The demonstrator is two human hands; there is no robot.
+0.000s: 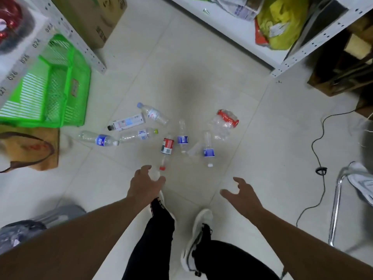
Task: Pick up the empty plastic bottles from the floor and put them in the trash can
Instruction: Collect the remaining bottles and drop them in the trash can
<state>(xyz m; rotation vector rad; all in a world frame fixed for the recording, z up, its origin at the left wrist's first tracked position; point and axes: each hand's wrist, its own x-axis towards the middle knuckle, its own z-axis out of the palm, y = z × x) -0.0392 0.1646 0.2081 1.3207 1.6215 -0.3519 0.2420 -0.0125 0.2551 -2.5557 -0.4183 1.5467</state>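
Note:
Several empty plastic bottles lie scattered on the pale tiled floor ahead of me. Closest is a red-labelled bottle [167, 147] with a red cap pointing toward me. Beside it lie a blue-labelled bottle [182, 138] and another blue-labelled one [208, 150] with a white cap. A crushed bottle with a red label [225, 123] lies further right. More bottles [127, 122] lie to the left. My left hand [144, 183] hovers open just short of the red cap. My right hand [243, 194] is open, lower right, holding nothing. A grey bin with a bag [24, 229] shows at lower left.
A green plastic basket [66, 83] and a brown paper bag [30, 150] stand at left under a white shelf. Another white shelf [282, 63] with bags is at upper right. A black cable [321, 158] and a chrome chair leg [337, 199] are at right. My feet stand below the hands.

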